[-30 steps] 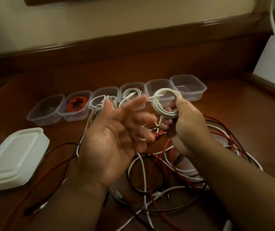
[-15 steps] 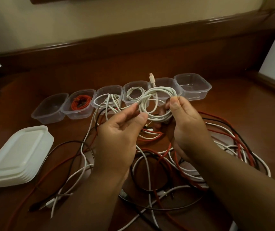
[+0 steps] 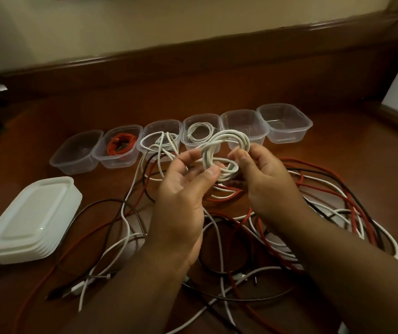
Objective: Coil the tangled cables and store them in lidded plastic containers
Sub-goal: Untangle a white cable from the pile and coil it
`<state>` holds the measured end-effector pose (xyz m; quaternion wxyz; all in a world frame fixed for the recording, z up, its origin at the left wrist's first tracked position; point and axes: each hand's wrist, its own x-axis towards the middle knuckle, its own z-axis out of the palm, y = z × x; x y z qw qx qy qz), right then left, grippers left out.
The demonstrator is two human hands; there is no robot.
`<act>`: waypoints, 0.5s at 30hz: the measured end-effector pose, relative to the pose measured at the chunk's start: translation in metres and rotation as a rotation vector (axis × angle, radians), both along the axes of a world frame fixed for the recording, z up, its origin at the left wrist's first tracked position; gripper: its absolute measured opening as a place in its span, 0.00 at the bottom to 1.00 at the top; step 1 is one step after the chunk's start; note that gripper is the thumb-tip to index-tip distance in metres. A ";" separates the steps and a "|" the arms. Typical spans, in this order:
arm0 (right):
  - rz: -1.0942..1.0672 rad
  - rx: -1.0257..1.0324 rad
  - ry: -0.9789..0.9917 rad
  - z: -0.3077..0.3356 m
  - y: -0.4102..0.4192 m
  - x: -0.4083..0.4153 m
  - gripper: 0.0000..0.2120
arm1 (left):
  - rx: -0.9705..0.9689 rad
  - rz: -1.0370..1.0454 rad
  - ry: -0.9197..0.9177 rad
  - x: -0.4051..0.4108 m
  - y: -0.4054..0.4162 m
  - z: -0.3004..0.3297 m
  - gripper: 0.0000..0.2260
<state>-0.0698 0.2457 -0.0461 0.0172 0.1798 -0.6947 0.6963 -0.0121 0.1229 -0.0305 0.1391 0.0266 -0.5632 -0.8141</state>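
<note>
Both hands hold a white coil (image 3: 227, 155) above the table: the left hand (image 3: 188, 186) pinches its near side, the right hand (image 3: 263, 174) grips its far side. Of 6 open tubs (image 3: 287, 126), 3 already hold cables: 1 red (image 3: 120, 147), 2 white. A big tangle (image 3: 301, 213) waits on the table (image 3: 338, 145), and the stacked lids (image 3: 31, 220) sit untouched, so most work remains.
</note>
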 end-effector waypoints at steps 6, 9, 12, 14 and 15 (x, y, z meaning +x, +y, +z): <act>0.054 -0.033 -0.035 0.001 0.001 0.001 0.07 | 0.134 -0.118 0.010 -0.002 -0.006 0.006 0.23; 0.073 -0.025 -0.044 -0.001 0.001 -0.001 0.06 | -0.018 -0.048 -0.015 -0.002 -0.001 0.000 0.18; 0.091 -0.035 -0.048 -0.002 0.002 -0.002 0.04 | -0.175 -0.029 -0.023 -0.004 -0.002 -0.005 0.24; 0.090 -0.022 -0.032 -0.002 0.003 -0.002 0.04 | -0.200 -0.032 -0.032 -0.006 -0.005 -0.006 0.27; 0.091 -0.004 -0.015 -0.001 0.004 -0.002 0.04 | -0.206 -0.038 -0.042 -0.006 -0.007 -0.006 0.28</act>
